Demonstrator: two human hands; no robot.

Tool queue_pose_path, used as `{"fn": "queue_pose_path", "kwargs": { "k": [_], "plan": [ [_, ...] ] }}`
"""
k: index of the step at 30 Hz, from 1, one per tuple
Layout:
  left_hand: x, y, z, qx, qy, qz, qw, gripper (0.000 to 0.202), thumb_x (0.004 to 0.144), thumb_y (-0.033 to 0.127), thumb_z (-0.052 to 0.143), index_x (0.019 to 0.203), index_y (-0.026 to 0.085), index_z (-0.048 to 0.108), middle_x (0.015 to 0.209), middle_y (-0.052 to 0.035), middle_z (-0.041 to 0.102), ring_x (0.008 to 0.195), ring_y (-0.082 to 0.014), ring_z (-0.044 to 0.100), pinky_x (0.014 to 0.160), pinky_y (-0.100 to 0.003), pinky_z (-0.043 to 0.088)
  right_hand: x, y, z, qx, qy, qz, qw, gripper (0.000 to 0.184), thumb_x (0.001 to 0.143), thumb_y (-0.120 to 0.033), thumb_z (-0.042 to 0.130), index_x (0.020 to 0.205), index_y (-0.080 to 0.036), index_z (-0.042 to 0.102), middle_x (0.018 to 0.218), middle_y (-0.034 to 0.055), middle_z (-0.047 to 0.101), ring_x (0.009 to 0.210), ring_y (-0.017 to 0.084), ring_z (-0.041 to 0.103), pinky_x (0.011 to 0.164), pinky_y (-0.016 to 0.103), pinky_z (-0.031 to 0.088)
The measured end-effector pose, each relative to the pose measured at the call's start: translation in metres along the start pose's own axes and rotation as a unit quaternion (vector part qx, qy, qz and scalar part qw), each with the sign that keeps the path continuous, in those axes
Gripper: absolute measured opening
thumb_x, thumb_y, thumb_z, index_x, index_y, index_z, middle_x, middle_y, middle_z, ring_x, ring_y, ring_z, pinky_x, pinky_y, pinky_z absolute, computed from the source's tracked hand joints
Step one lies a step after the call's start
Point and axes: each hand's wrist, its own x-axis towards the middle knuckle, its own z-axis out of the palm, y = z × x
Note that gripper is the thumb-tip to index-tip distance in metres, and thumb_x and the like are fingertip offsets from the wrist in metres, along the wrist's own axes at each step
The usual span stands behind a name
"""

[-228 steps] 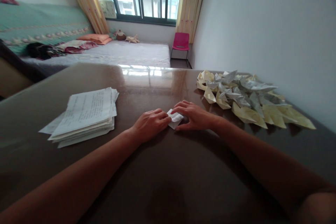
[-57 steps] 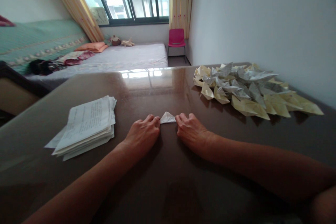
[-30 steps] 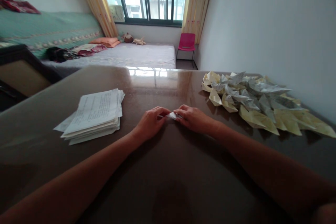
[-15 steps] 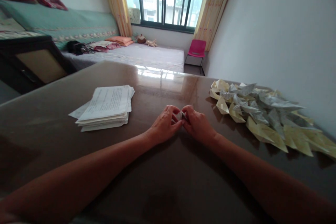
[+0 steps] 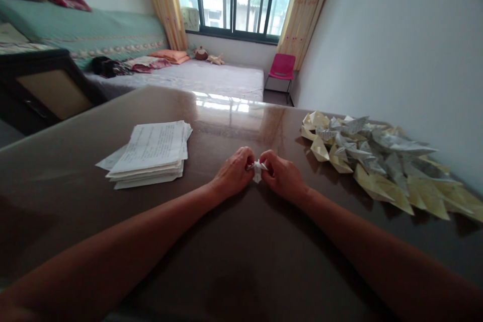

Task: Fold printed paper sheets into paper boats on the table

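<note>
Between my two hands, over the middle of the brown table (image 5: pixel 222 241), is a small piece of folded white paper (image 5: pixel 257 173). My left hand (image 5: pixel 237 168) pinches its left side. Its right side is gripped by the curled fingers of my right hand (image 5: pixel 281 173). A middle part of the paper shows between the fingertips; its outer ends are hidden in the fingers. Off to the left lies a stack of printed paper sheets (image 5: pixel 153 148), slightly fanned. Many folded paper boats (image 5: pixel 372 171), cream and printed white, are heaped on the table's right side.
A wall (image 5: pixel 392 45) rises behind the boats on the right. Beyond the table's far edge are a bed (image 5: pixel 222 78), a pink chair (image 5: pixel 283 67) and a window. A dark cabinet (image 5: pixel 49 93) stands at the left.
The folded paper has turned and spread, with more of it showing between my hands. My fingers have curled in closer on its two sides. The view has shifted slightly.
</note>
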Motion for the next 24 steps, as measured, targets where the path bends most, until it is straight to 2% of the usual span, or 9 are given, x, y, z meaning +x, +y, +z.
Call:
{"fn": "queue_pose_path", "kwargs": {
  "k": [4, 7, 11, 15, 19, 24],
  "plan": [
    [-0.002, 0.000, -0.005, 0.060, -0.047, 0.027, 0.997, 0.012, 0.076, 0.018, 0.056, 0.085, 0.021, 0.049, 0.086, 0.0015, 0.053, 0.071, -0.0133, 0.050, 0.063, -0.025, 0.041, -0.002, 0.007, -0.006, 0.002, -0.038, -0.030, 0.999, 0.016, 0.078, -0.016, 0.056, 0.092, -0.023, 0.054, 0.090, -0.0015, 0.059, 0.064, 0.009, 0.055, 0.061, 0.021, 0.036],
    [-0.006, -0.001, -0.010, 0.102, -0.074, 0.058, 0.990, 0.011, 0.079, 0.018, 0.054, 0.089, 0.023, 0.052, 0.092, 0.0000, 0.055, 0.083, -0.0161, 0.053, 0.071, -0.027, 0.044, -0.002, 0.012, -0.012, -0.003, -0.079, -0.075, 0.994, 0.018, 0.080, -0.016, 0.055, 0.097, -0.024, 0.058, 0.097, -0.0003, 0.059, 0.068, 0.009, 0.057, 0.066, 0.021, 0.039],
    [-0.009, -0.005, -0.020, 0.143, -0.118, 0.092, 0.978, 0.012, 0.087, 0.021, 0.048, 0.096, 0.024, 0.056, 0.102, -0.0018, 0.058, 0.097, -0.0185, 0.054, 0.080, -0.029, 0.046, -0.001, 0.019, -0.022, 0.006, -0.124, -0.138, 0.983, 0.018, 0.085, -0.021, 0.056, 0.102, -0.026, 0.063, 0.103, 0.0012, 0.061, 0.078, 0.011, 0.060, 0.073, 0.023, 0.042],
    [-0.008, 0.000, -0.032, 0.193, -0.171, 0.119, 0.959, 0.019, 0.093, 0.025, 0.041, 0.100, 0.024, 0.059, 0.105, -0.0025, 0.062, 0.099, -0.0188, 0.055, 0.079, -0.029, 0.048, 0.002, 0.026, -0.027, 0.022, -0.139, -0.174, 0.975, 0.019, 0.087, -0.028, 0.058, 0.104, -0.027, 0.066, 0.107, 0.0022, 0.063, 0.089, 0.015, 0.061, 0.077, 0.024, 0.043],
    [-0.008, 0.010, -0.043, 0.225, -0.204, 0.136, 0.943, 0.025, 0.095, 0.025, 0.039, 0.104, 0.024, 0.062, 0.106, -0.0028, 0.064, 0.099, -0.0195, 0.056, 0.078, -0.030, 0.050, 0.002, 0.028, -0.021, 0.054, -0.120, -0.171, 0.976, 0.018, 0.090, -0.034, 0.055, 0.092, -0.025, 0.070, 0.099, 0.0029, 0.065, 0.085, 0.014, 0.061, 0.076, 0.024, 0.044],
    [-0.008, 0.006, -0.042, 0.201, -0.181, 0.152, 0.951, 0.026, 0.096, 0.031, 0.040, 0.104, 0.025, 0.065, 0.110, -0.0030, 0.064, 0.100, -0.0179, 0.057, 0.085, -0.031, 0.049, 0.001, 0.028, -0.008, 0.079, -0.083, -0.111, 0.987, 0.019, 0.087, -0.040, 0.060, 0.089, -0.023, 0.070, 0.092, 0.0023, 0.065, 0.078, 0.012, 0.060, 0.073, 0.023, 0.044]
  ]
}}
